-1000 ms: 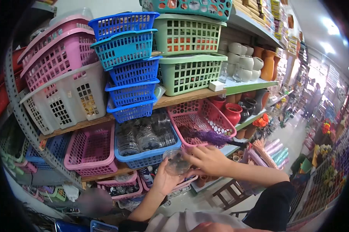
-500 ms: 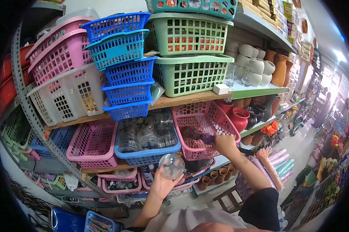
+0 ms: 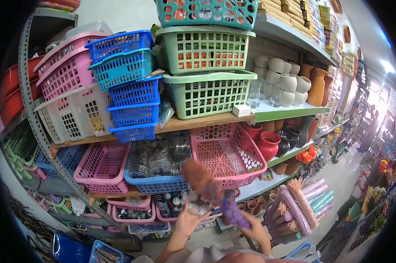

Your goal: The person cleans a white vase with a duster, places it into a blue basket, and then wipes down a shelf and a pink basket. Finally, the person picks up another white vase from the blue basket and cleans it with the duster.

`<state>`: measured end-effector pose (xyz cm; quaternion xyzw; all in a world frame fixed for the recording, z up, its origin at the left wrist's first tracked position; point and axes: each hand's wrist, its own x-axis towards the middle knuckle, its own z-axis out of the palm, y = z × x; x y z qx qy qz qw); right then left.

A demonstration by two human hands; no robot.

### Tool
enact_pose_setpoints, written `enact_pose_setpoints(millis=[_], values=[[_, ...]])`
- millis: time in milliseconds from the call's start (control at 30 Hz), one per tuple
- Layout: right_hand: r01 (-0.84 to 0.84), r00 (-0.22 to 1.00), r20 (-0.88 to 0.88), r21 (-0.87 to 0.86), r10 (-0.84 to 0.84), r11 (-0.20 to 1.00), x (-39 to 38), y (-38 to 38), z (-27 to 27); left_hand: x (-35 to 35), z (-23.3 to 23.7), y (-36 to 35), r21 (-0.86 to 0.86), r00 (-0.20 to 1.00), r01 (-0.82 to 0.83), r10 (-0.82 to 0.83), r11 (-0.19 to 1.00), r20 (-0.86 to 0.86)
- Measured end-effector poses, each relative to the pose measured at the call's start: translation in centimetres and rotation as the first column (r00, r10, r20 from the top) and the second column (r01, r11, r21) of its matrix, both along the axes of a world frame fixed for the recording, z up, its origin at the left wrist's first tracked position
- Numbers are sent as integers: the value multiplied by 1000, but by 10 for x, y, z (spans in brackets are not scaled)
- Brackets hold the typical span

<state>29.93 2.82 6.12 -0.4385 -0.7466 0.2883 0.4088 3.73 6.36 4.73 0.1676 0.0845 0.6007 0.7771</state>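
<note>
My left hand [image 3: 188, 222] is curled around a clear round dish [image 3: 199, 207], held low in front of the shelf. My right hand [image 3: 253, 229] grips the purple handle of a duster [image 3: 202, 180]. The duster's brown head is smeared by motion and points up and left, crossing in front of the dish and the shelf edge. Behind it sits a pink basket [image 3: 215, 153] with nothing in it. To the left, a blue basket [image 3: 158, 187] holds stacks of clear round dishes [image 3: 159, 163].
Stacked green baskets [image 3: 211, 78] and small blue baskets [image 3: 133, 113] stand on the wooden shelf above. Red and black vases [image 3: 268, 145] and white pots [image 3: 288, 83] fill shelves at right. Wrapped rolls [image 3: 299, 204] stand near the aisle floor. A metal post [image 3: 42, 127] rises at left.
My right hand has drawn the duster out of the pink basket and down toward me. My left hand, with the dish, has moved slightly lower.
</note>
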Motion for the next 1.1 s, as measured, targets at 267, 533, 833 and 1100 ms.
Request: enact_pose_setpoints(millis=[267, 533, 833, 1100], values=[[-22, 952, 302, -84, 47, 996, 14, -29, 7, 9, -43, -14, 7, 999, 49, -49, 999, 3], [-85, 955, 273, -120, 115, 989, 34, -38, -9, 10, -54, -44, -26, 997, -29, 31, 999, 77], [52, 950, 313, -215, 19, 975, 39, -59, 14, 11, -33, -49, -71, 990, -101, 107, 992, 90], [124, 908, 415, -137, -57, 983, 44, -59, 10, 5, -40, -54, -9, 987, -66, 66, 998, 143]])
